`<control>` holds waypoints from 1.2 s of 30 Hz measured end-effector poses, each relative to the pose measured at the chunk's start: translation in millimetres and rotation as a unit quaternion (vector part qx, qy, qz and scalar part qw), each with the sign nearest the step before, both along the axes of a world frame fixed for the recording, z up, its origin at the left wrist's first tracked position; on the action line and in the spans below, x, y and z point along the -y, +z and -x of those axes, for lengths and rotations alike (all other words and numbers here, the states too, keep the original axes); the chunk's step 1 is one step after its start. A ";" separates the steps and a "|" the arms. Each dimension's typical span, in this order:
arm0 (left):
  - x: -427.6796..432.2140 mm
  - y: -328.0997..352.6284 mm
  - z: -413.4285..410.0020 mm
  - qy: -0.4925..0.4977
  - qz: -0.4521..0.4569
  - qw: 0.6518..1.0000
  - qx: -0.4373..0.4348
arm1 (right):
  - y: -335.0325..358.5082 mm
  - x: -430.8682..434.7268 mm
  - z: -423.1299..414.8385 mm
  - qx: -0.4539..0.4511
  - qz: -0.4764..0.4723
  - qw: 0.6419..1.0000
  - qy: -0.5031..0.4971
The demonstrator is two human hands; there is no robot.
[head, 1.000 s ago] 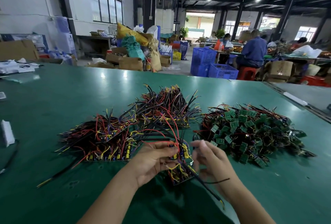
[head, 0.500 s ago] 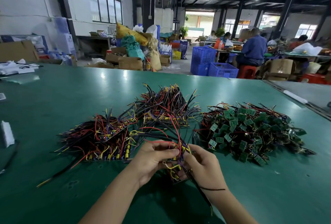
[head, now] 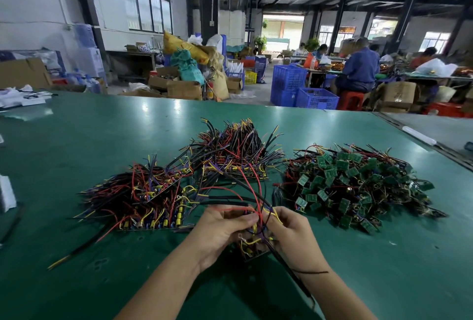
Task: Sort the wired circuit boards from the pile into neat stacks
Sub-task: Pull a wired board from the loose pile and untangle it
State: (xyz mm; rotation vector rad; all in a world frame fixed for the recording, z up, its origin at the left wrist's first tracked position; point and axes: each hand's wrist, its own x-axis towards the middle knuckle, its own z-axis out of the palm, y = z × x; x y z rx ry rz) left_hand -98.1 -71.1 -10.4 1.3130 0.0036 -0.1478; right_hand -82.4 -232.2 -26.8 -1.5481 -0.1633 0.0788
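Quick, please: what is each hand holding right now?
Left hand: fingers curled round one wired circuit board.
Right hand: grips the same board.

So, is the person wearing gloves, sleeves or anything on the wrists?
No gloves: the left hand and right hand are bare. Both forearms are bare too, with no sleeves in view. No watch, ring or band that I can see.

Free room on the green table [head: 76,140] within my reach.
Bare surface lies open near me and to the far left; the left stack [head: 135,199], far stack [head: 238,150] and right pile [head: 358,186] block my way ahead.
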 end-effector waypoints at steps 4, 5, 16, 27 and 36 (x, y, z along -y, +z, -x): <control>-3.3 -1.2 -0.4 -0.010 -0.004 1.000 -0.016 | 0.8 4.2 -0.8 -0.058 -0.046 0.997 0.024; -3.7 -1.9 -0.7 -0.014 0.000 1.000 -0.023 | 2.0 5.1 -0.6 -0.065 -0.053 0.996 0.030; -2.8 3.4 1.8 -0.063 0.063 0.996 -0.027 | 10.5 11.3 1.2 -0.117 -0.172 0.974 0.094; 3.1 0.1 2.2 -0.083 0.126 0.988 -0.035 | 8.9 11.5 2.9 -0.145 -0.248 0.946 0.151; -4.6 3.8 -1.4 -0.079 0.178 0.980 -0.048 | 22.4 16.9 4.6 -0.171 -0.324 0.927 0.076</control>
